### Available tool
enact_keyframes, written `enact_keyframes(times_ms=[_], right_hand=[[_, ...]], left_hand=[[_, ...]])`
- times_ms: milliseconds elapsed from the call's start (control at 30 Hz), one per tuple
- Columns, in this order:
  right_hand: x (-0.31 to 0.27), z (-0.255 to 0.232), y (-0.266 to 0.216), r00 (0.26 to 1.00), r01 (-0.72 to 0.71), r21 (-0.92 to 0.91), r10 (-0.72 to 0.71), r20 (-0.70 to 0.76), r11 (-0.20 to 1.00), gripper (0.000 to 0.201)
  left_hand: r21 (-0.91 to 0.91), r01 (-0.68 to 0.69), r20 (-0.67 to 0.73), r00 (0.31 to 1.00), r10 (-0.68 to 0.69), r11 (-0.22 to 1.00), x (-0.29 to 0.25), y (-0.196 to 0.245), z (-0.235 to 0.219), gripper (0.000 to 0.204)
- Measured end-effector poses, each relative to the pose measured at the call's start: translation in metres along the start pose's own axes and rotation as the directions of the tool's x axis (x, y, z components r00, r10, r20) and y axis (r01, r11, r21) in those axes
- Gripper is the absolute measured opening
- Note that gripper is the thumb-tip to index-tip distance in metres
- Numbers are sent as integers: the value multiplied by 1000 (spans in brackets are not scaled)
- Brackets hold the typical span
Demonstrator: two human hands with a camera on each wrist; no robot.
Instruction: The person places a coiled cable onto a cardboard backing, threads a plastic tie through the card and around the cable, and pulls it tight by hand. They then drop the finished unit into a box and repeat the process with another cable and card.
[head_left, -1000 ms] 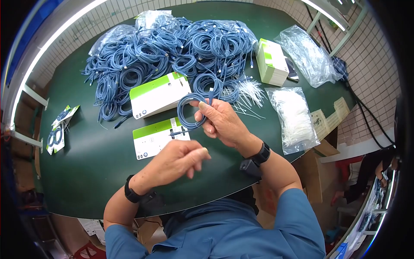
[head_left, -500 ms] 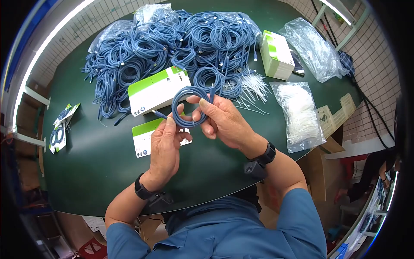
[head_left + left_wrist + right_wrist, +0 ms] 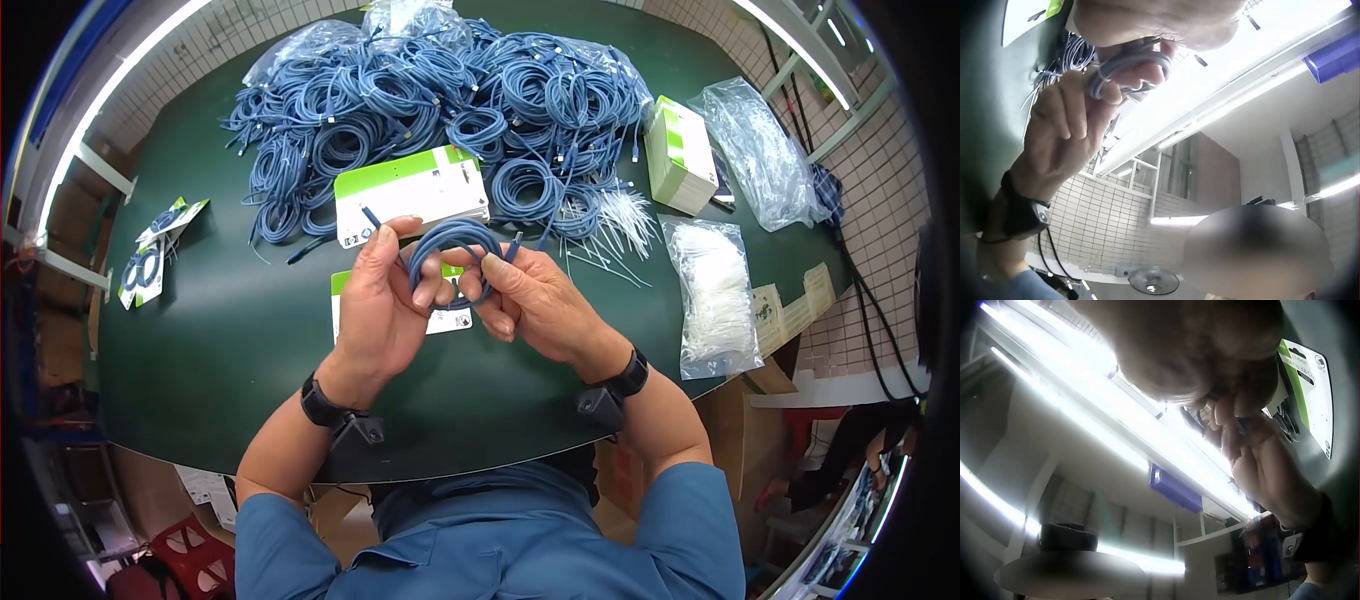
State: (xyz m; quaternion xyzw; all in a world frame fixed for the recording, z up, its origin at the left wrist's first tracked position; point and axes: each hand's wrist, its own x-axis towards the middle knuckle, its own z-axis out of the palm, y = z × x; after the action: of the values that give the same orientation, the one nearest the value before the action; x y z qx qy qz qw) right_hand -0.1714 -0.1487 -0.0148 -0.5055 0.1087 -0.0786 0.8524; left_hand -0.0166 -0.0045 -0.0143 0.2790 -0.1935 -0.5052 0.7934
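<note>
Between both hands is a coiled blue cable (image 3: 455,236), raised over the near part of the table. My left hand (image 3: 368,315) grips the left side of the loop, fingers curled through it; a dark plug end sticks up beside the thumb. At the loop's right side, my right hand (image 3: 545,305) pinches the cable between thumb and fingers, with another plug end above the thumb. The left wrist view shows the cable loop (image 3: 1132,62) between the fingers of both hands. Below the hands, a green-and-white card (image 3: 460,321) lies partly hidden on the table.
Behind the hands sits a stack of cards (image 3: 410,205), with a large heap of coiled cables (image 3: 400,90) beyond. Loose white ties (image 3: 620,225), a bag of ties (image 3: 712,295) and another card stack (image 3: 680,160) are on the right. Carded cables (image 3: 150,255) lie far left.
My left hand has come up from below the coil and taken hold of its left side. My right hand keeps its pinch. The view has shifted slightly.
</note>
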Motion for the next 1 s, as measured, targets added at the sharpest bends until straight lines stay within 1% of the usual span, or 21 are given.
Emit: enact_keyframes(times_ms=[33,67,100,167,233,333,400,433,467,500,533,567,633,667,733,800,867,900,933,967,1000], right_hand=[[-1,-1,0,1000,17,-107,-14,26,994,40],[-1,-2,-1,998,36,-213,-25,53,976,38],[-1,-3,-2,996,57,-319,-31,84,946,36],[1,1,0,997,54,-341,-33,68,939,34],[2,5,4,999,52,-369,-47,21,928,29],[1,2,2,999,13,-357,0,37,934,29],[1,-3,0,999,-3,-351,19,44,936,31],[1,-6,1,996,-6,-347,38,85,938,33],[2,-9,3,990,-10,-342,56,126,939,35],[2,-10,4,983,-14,-338,74,167,941,37],[3,-10,4,983,-14,-335,73,166,942,37],[3,-9,4,987,0,-354,58,153,935,39],[4,-7,2,991,23,-398,33,133,917,44],[4,-7,2,990,20,-401,38,136,916,44],[5,-8,4,994,-3,-403,47,99,915,44],[6,-8,8,996,-16,-404,51,77,914,44],[7,-3,12,1000,-22,-417,17,-15,909,45],[8,-4,9,998,-18,-437,-13,-69,899,46],[9,-6,8,996,-4,-468,-40,-83,883,46],[8,-5,12,995,17,-426,-59,-86,905,46],[7,-4,14,993,33,-376,-73,-93,926,47]], left_hand=[[27,27,-1,1000,-27,999,0,6,4,37],[27,27,0,1000,-27,999,2,10,3,37],[72,71,-19,997,-70,995,4,14,3,35],[156,157,-69,987,-148,975,5,18,1,32],[171,143,-77,988,-132,975,5,15,-1,31],[204,123,-84,991,-108,971,5,9,-8,30],[182,159,-5,987,-161,970,6,10,-16,28],[173,180,35,981,-188,968,6,10,-17,26],[175,183,35,981,-192,967,7,11,-16,26],[273,180,0,982,-187,945,8,11,-14,26],[367,179,-35,983,-178,913,8,11,-12,25],[456,177,-69,984,-164,872,8,11,-11,25],[476,179,-82,984,-160,861,8,9,-6,24],[496,181,-91,984,-156,849,9,7,-4,24],[517,182,-100,983,-152,837,8,5,-4,24],[547,148,-114,988,-102,824,8,0,-10,27],[560,120,-106,992,-73,820,5,-1,-9,28],[560,113,-136,990,-43,820,1,-1,-3,29],[558,94,-151,988,-11,824,1,-3,5,31],[552,82,-168,986,14,829,2,-6,9,32],[540,68,-133,991,6,839,5,-6,7,32]])
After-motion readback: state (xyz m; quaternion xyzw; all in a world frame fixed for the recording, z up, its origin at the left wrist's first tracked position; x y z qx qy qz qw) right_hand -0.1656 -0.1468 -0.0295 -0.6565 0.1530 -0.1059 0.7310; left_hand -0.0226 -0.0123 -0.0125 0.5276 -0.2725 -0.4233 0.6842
